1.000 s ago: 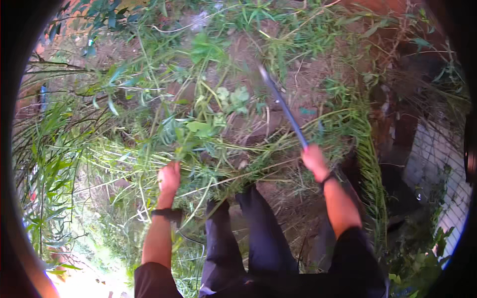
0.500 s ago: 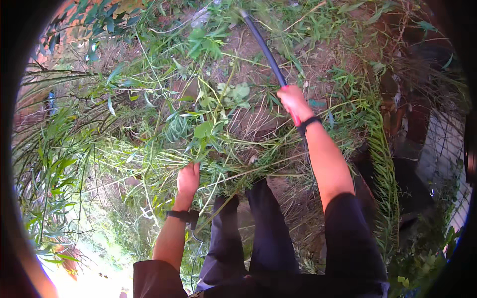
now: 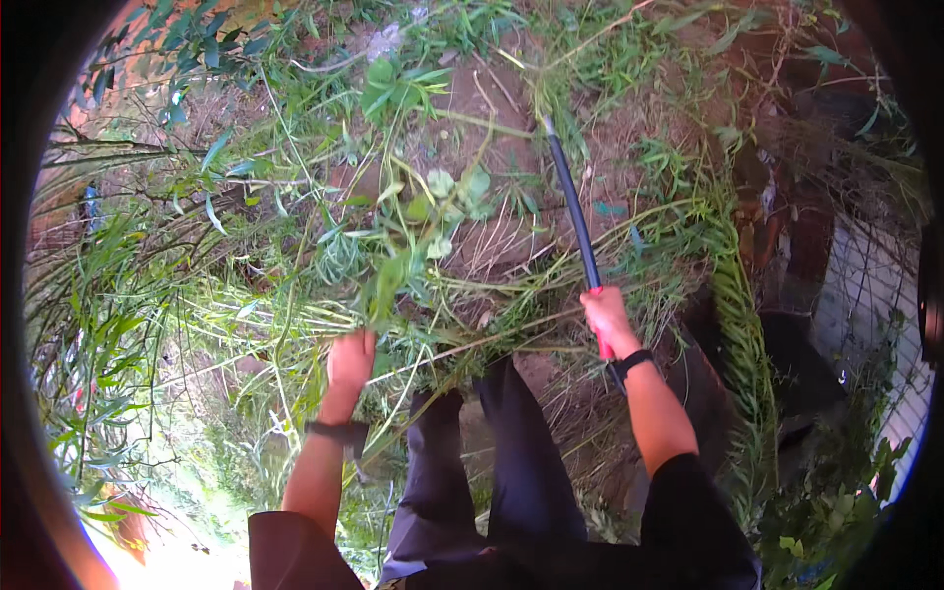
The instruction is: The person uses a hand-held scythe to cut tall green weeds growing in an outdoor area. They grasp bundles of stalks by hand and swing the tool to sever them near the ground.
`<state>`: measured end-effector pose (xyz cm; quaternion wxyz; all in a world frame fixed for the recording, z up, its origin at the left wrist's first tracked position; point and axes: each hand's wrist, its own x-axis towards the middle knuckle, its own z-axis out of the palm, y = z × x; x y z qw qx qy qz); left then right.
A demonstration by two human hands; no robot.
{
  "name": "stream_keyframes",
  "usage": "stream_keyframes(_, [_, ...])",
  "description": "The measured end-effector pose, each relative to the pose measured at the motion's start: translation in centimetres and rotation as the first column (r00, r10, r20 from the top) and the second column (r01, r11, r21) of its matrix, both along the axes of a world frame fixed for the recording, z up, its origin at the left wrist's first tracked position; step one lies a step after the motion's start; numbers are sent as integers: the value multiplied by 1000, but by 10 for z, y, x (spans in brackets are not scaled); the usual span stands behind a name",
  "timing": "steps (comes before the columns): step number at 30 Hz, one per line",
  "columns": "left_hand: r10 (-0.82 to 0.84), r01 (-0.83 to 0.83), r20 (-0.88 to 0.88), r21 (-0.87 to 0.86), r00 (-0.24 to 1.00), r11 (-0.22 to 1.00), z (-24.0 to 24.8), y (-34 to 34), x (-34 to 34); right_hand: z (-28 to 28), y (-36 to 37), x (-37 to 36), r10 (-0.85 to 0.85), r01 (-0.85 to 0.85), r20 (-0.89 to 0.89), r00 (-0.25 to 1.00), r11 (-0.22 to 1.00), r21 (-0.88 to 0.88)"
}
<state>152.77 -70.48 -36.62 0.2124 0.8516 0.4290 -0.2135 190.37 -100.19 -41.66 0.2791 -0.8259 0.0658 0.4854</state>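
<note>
My right hand (image 3: 607,320) is closed round the red grip of a long black-handled tool (image 3: 572,202). The shaft slants away from me, with a pale metal end low among the weeds; what its working head looks like I cannot make out. To the left, my left hand (image 3: 350,359) is closed on a bunch of weed stems (image 3: 379,290), whose leafy tops stick up beyond the fingers. Long cut-looking stalks (image 3: 472,346) lie crosswise between the two hands, in front of my legs.
My dark-trousered legs (image 3: 521,442) stand among the weeds. Bare brown soil (image 3: 497,103) shows ahead. Leafy branches (image 3: 108,265) crowd the left side. At right are a leafy stalk (image 3: 742,334), a dark object (image 3: 798,364) and a pale gridded surface (image 3: 865,324).
My right hand has drawn the tool back toward me and slightly right; its far end came nearer too. My left hand shifted a little left and nearer, still holding the weed stems.
</note>
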Motion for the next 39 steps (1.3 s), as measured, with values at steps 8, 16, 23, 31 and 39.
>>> stream_keyframes(8, [24, -34, -105, -94, 994, 995, 23, -46, -166, 19, 53, -1, -17, 12, 69, 997, 998, 65])
stream_keyframes(16, [-111, 108, -67, -48, 992, 993, 29, -33, -135, 52, 5, -42, -176, 179, -32, 984, 967, 182])
stream_keyframes(23, [-202, 231, 184, -150, 962, 961, -32, -72, 7, 91, -48, -77, -320, 325, -56, 946, 934, 151])
stream_keyframes(31, [-586, 587, 176, 53, 791, 808, -116, -90, 152, 97, -89, -108, -431, 438, -101, 897, 897, 63])
stream_keyframes(39, [-389, 187, -181, -649, 903, 737, -177, -138, 138, 80, -126, -139, -415, 408, -168, 894, 910, -76])
